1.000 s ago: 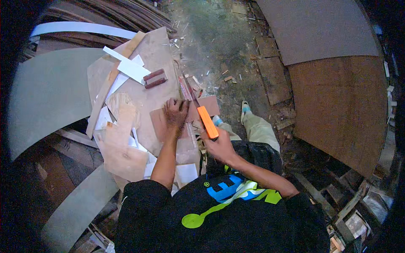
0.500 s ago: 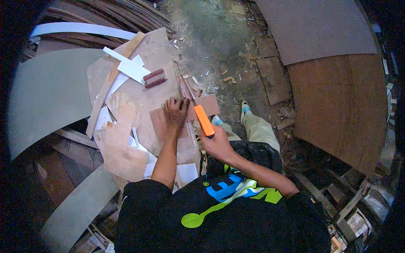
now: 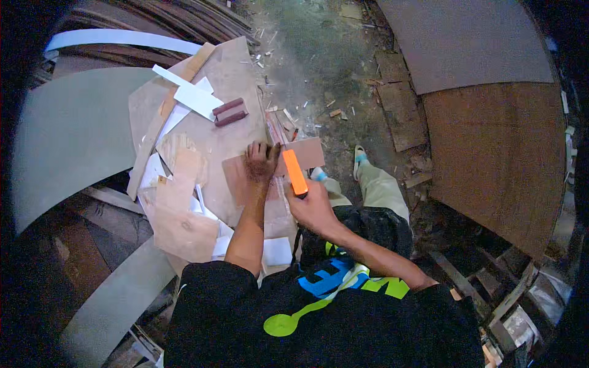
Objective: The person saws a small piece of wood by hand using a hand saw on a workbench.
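Observation:
A flat brown board (image 3: pixel 310 153) lies across the right edge of the worktable (image 3: pixel 236 73) and overhangs it. My left hand (image 3: pixel 261 162) presses down on this board with its fingers curled and the thumb toward the table edge. My right hand (image 3: pixel 313 205) is wrapped round the rear end of a saw with an orange handle (image 3: pixel 295 173). The handle points away from me over the board, just right of my left thumb. Its thin blade is hard to make out. Beyond my left hand sits a pair of dark red blocks (image 3: pixel 229 113) joined by a paler strip.
White offcuts (image 3: pixel 197 101) and a long wooden strip (image 3: pixel 164 113) lie on the table's left side, with plywood scraps (image 3: pixel 184 224) nearer me. Wood chips (image 3: pixel 334 113) litter the floor beyond. Large brown sheets (image 3: pixel 491 165) stand at the right; grey panels (image 3: pixel 80 135) are at the left.
The orange handle has shifted slightly left relative to the board and points more nearly straight ahead. My left hand keeps its place on the board. The whole view has shifted a little.

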`<move>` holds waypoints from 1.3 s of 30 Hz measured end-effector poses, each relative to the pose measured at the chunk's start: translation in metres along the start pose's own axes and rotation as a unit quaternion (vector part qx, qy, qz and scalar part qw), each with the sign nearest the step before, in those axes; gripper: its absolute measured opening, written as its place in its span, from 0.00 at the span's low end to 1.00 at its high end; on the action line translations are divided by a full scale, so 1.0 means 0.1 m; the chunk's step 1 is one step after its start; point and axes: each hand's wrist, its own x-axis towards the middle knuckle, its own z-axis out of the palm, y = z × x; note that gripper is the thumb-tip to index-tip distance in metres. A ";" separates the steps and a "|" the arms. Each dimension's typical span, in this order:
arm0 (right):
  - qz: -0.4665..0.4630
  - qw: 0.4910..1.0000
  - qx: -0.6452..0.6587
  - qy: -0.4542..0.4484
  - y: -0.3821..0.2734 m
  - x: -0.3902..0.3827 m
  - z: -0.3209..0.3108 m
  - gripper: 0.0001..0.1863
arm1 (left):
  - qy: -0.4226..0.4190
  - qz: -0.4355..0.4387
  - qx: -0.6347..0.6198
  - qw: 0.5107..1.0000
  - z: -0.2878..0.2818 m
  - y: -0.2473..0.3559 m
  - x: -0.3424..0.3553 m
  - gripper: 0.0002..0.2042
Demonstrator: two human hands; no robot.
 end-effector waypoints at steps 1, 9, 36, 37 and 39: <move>0.001 1.000 0.000 0.003 0.02 -0.01 0.03 0.12 | -0.005 0.020 0.007 1.000 0.02 -0.02 -0.01 0.13; 0.062 0.998 -0.007 0.024 0.06 0.01 0.09 0.11 | 0.011 -0.008 -0.023 1.000 0.05 -0.06 -0.03 0.13; 0.122 0.992 -0.001 -0.021 0.05 0.17 0.28 0.13 | 0.007 0.032 0.011 0.999 -0.01 -0.15 -0.08 0.13; 0.050 0.999 -0.015 0.015 0.04 0.16 0.28 0.13 | -0.044 0.033 0.034 0.998 -0.01 -0.15 -0.09 0.13; -0.025 0.998 -0.033 0.052 0.02 0.17 0.29 0.14 | -0.030 0.024 0.013 0.999 0.00 -0.18 -0.10 0.13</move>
